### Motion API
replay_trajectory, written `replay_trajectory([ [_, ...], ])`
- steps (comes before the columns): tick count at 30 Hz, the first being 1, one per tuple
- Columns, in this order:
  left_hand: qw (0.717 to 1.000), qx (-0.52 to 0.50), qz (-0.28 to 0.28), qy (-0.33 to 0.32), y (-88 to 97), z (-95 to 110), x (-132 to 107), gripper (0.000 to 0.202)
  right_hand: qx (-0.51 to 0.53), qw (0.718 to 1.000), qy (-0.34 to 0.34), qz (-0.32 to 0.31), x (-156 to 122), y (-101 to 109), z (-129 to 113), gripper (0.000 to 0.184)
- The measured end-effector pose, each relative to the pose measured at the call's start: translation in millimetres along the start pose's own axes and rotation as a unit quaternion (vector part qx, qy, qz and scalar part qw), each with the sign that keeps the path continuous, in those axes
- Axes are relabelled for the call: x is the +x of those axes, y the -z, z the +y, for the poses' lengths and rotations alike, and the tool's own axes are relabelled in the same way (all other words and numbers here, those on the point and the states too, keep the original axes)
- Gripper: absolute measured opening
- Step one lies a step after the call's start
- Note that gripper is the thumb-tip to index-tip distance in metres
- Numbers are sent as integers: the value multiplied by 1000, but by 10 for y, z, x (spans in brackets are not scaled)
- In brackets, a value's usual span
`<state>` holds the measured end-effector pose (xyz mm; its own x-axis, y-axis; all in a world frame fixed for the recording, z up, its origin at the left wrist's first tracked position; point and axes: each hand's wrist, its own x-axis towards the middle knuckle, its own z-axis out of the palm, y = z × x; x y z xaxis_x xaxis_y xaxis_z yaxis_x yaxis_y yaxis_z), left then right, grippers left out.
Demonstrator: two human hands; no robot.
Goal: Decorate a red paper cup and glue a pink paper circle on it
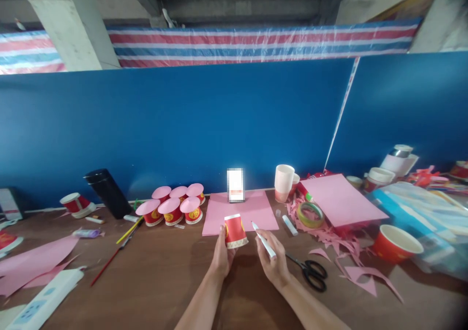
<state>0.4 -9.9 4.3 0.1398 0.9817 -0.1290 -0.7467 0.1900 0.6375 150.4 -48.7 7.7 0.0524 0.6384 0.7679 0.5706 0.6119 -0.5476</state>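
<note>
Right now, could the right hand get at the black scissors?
Probably yes: the scissors lie on the table just beside the right hand, nothing between them, though that hand grips a white marker.

red cup (pixel 234 231) with yellow pattern, white pen (pixel 263 240), pink paper sheet (pixel 252 212), black scissors (pixel 310 272).

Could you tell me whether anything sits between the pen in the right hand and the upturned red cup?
Nothing visible does. The right hand holds the white pen, tip just beside the red cup, which the left hand holds upside down at the pink sheet's near edge; only bare sheet shows between.
</note>
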Motion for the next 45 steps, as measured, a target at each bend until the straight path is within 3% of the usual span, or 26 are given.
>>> replay_trajectory([
  [22, 1000, 14, 18, 19, -44, 10, 49, 33, 23, 998, -39, -35, 19, -5, 21, 23],
  [45, 1000, 17, 7, 19, -23, -18, 72, 37, 42, 995, -71, -54, 17, -10, 29, 23],
])
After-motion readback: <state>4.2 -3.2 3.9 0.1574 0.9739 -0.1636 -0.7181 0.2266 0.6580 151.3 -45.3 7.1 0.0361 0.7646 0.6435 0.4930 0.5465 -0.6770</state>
